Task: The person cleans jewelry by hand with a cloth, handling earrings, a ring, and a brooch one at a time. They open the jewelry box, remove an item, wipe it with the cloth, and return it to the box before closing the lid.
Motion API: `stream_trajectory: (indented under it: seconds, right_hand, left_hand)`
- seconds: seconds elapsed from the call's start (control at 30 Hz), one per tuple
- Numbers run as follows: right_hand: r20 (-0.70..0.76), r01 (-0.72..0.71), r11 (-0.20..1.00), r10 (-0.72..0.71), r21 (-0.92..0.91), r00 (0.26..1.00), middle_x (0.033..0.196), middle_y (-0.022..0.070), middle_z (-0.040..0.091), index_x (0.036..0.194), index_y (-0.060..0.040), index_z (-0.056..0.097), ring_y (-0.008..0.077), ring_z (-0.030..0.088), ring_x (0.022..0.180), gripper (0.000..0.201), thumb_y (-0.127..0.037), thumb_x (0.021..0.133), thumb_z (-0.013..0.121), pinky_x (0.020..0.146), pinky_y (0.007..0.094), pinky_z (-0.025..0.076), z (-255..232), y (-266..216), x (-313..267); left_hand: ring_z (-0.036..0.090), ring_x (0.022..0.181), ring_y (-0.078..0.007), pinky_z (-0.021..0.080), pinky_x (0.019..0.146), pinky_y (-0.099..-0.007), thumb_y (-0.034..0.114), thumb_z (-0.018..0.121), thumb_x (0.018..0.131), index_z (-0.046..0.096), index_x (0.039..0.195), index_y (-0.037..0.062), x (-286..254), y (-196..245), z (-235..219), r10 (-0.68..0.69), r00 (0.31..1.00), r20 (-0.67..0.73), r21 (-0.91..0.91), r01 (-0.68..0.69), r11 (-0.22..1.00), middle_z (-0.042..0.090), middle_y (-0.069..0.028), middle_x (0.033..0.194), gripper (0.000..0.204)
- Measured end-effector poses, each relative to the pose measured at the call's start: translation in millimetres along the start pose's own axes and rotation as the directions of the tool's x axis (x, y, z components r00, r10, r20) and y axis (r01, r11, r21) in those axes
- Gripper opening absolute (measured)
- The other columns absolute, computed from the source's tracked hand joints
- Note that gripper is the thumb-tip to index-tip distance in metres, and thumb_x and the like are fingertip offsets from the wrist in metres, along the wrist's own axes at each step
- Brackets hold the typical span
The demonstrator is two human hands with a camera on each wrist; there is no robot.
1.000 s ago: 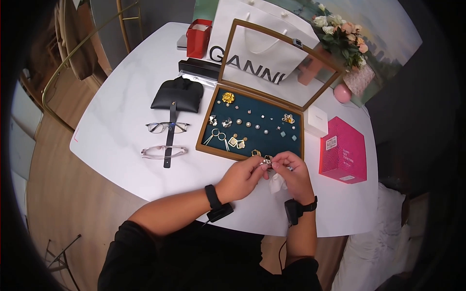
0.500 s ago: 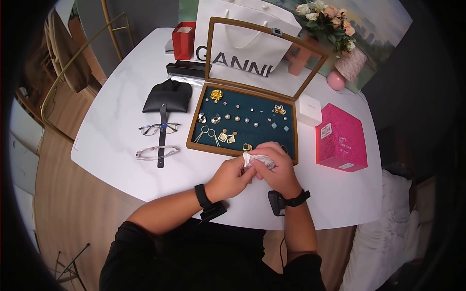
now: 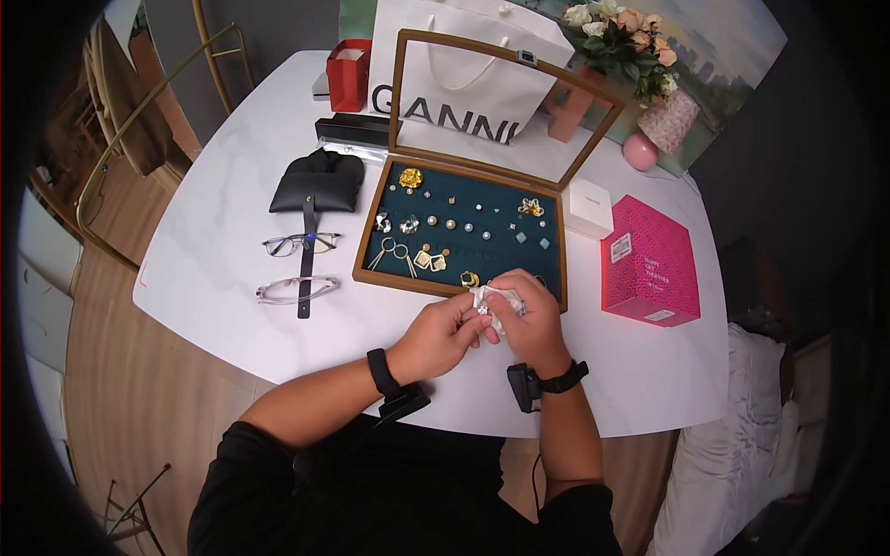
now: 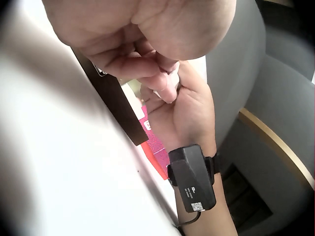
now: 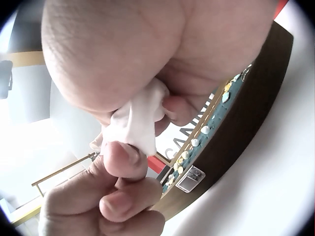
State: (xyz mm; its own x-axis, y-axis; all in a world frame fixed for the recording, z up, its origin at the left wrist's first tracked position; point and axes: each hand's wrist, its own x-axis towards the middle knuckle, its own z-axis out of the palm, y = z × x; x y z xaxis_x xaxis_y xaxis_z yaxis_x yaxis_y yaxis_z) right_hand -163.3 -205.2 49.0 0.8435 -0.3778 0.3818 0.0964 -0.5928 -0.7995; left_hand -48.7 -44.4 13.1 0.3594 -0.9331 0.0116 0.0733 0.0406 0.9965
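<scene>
In the head view both hands meet just in front of the wooden jewelry box [image 3: 399,282]. My left hand [image 3: 438,337] pinches a small silvery, sparkling piece of jewelry [image 3: 483,310] between thumb and fingers. A crumpled white cloth [image 3: 507,321] is gripped by my right hand [image 3: 538,324] and bunched against that piece. From the right wrist, the cloth [image 5: 135,120] covers most of what lies between the fingertips. Inside the open box, earrings and brooches sit on a dark teal lining [image 3: 445,190]; the hands hide part of its front edge.
Left of the box lie a black pouch [image 3: 317,183] and two pairs of glasses, one dark-framed [image 3: 301,244], one clear pinkish [image 3: 297,290]. To the right stand a small white box [image 3: 588,209] and a pink box [image 3: 654,264]. A white paper bag [image 3: 445,56] rises behind the glazed lid.
The white cloth, earlier hanging below the right hand, has come up around the jewelry piece. It covered the piece half a second ago; now the piece shows again. The view has shifted slightly.
</scene>
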Motion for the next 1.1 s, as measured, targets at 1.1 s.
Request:
stream_trajectory:
  seconds: [1.1]
  right_hand:
    - [0.169,0.213,0.968,-0.190,-0.131,0.967,0.138,0.0134,0.075,0.118,-0.0069,0.085,0.0313,0.073,0.113,0.028,0.002,0.092,0.078,0.098,0.0385,0.059,-5.6,-9.7,5.7]
  left_hand:
    - [0.061,0.073,-0.0073,0.047,0.067,-0.0220,0.037,0.049,0.121,0.070,0.110,0.0077,7.3,-3.0,-12.2,-0.220,0.974,-0.052,-0.525,0.160,0.836,0.072,-0.0035,0.090,0.039]
